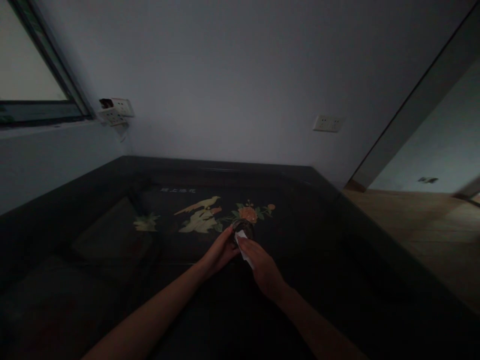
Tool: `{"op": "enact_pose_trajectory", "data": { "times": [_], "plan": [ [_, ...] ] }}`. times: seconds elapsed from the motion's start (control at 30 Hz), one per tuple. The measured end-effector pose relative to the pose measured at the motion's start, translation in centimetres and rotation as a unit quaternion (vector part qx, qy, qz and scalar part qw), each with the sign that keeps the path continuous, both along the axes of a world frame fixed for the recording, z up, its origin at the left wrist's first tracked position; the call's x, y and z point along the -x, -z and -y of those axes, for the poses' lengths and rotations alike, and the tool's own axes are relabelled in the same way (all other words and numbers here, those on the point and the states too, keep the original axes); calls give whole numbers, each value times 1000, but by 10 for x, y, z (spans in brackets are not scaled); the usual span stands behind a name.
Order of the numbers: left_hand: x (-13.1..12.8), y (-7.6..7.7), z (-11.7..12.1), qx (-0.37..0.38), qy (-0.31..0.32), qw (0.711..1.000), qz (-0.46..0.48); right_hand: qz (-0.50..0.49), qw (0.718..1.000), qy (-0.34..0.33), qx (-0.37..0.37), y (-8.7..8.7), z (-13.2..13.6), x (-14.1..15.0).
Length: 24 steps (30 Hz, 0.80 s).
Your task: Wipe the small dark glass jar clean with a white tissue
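Observation:
My left hand [221, 251] is closed on the left side of a small round, dark, shiny dish [246, 227] that looks like glass. In my right hand [263, 267] is a white tissue [245, 255], its upper end pressed against the inside or near rim of the dish; which of the two I cannot tell. Both hands meet over the middle of a dark, glossy table [300, 220]. The dim light hides the fingertips and the dish's underside.
Inlaid birds, leaves and an orange flower [247, 214] decorate the tabletop beyond the hands. Behind the table rises a pale wall with a double socket [329, 123]. More sockets [122, 107] sit beside the window [32, 55] at left. Wooden floor [420, 215] shows at right.

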<state>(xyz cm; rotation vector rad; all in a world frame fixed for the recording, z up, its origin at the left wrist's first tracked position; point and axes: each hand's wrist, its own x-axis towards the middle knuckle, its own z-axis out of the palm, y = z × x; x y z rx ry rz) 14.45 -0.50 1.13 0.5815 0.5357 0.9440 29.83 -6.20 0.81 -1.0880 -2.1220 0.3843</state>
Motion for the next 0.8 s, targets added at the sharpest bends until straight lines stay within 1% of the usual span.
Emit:
{"op": "enact_pose_trajectory", "data": {
  "times": [0.2,0.37,0.47,0.6,0.7,0.8],
  "plan": [
    [5,-6,8,-63,18,998,-16,-63,998,10,28,2,1,1],
    [6,-12,12,-84,32,995,-38,-112,992,4,53,0,2,1],
    [5,-10,11,-101,49,992,-60,-140,987,11,73,-6,1,-1],
    [5,-2,10,-122,71,988,-65,-154,982,20,105,-18,-1,-3],
    [5,0,11,-135,72,986,-60,-164,978,16,126,-27,-2,-3],
    [4,-2,11,-135,62,985,-83,-176,973,9,149,-37,-2,-4]
  ]
}}
